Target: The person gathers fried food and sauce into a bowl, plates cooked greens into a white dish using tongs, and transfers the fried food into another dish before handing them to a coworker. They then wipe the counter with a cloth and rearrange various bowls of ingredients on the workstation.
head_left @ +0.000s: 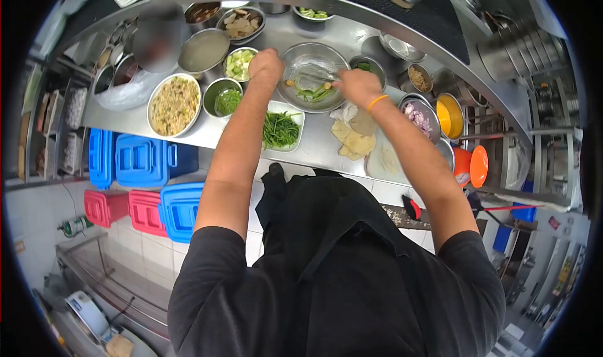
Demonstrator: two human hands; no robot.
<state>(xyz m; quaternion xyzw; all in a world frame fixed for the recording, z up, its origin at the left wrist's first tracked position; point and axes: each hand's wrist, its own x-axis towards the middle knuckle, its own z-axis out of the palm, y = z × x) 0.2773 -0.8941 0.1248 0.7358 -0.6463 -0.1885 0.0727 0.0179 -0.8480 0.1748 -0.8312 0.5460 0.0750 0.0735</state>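
Note:
My left hand [266,65] is closed, between a small bowl of chopped pale-green vegetables [239,64] and the left rim of a wide metal bowl [288,96]. What its curled fingers grip, if anything, is hidden. Over the right side of the wide bowl, my right hand [360,86] is closed on a thin metal utensil [323,75] that reaches inside; its kind does not show. Green leafy pieces [316,94] lie low in that bowl. Close behind my right hand sits a small metal bowl with greens [369,64].
Nearer me are a tray of cut greens [282,129], flat yellowish pieces [353,137] and a cutting board [384,160]. Fried rice [173,106] fills a bowl at left. Chopped red onion [417,119] and a yellow-filled container [448,115] stand right. Blue lidded bins [144,160] are below the counter.

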